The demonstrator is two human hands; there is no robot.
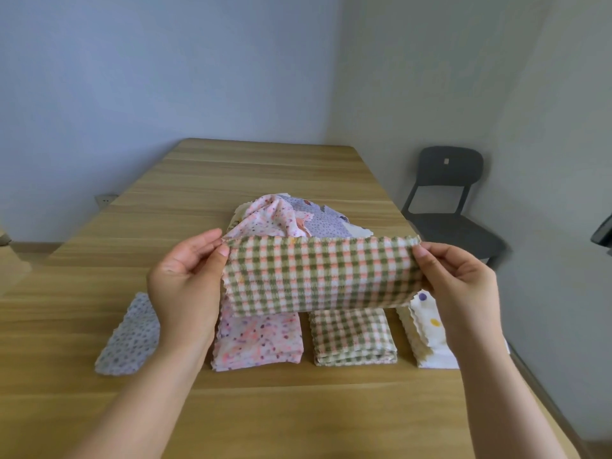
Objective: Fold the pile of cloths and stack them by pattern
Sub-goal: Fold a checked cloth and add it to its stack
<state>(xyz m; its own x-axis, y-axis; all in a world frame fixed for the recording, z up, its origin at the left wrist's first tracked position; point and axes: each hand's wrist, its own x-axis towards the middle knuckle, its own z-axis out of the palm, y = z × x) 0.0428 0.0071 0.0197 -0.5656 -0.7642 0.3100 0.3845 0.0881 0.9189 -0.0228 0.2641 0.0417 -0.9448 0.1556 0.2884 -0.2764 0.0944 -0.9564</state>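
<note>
I hold a green, pink and white checked cloth (323, 276) folded in half, stretched in the air above the table. My left hand (187, 283) pinches its left end and my right hand (463, 286) pinches its right end. Behind it lies the unfolded pile of cloths (291, 217), pink speckled and purple dotted. Below it sit folded stacks in a row: a purple dotted cloth (129, 336) at the left, a pink speckled stack (258, 342), a checked stack (354, 337), and a white stack with coloured dots (425, 329) partly hidden by my right wrist.
The wooden table (265, 173) runs back to a pale wall. A dark grey chair (447, 200) stands off the table's right side. A wall socket (106, 198) sits low at the left.
</note>
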